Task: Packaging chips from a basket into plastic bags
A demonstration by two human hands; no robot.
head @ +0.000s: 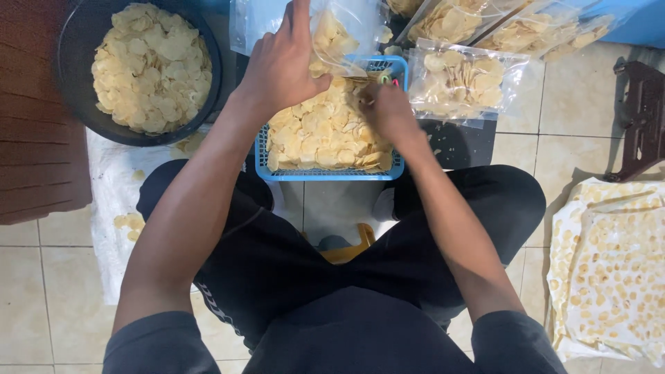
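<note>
beside blue basket (pixel 331 173): filled chip bags (pixel 463 82).

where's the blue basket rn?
Head view, centre-top: the blue basket of pale chips sits on the floor between the person's knees, under both hands, with the black bowl to its left and filled clear bags to its right.

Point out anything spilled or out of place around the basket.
A few chips lie loose on the white cloth left of the person's knee, outside the black bowl and blue basket. Small crumbs dot the dark mat right of the basket.
</note>
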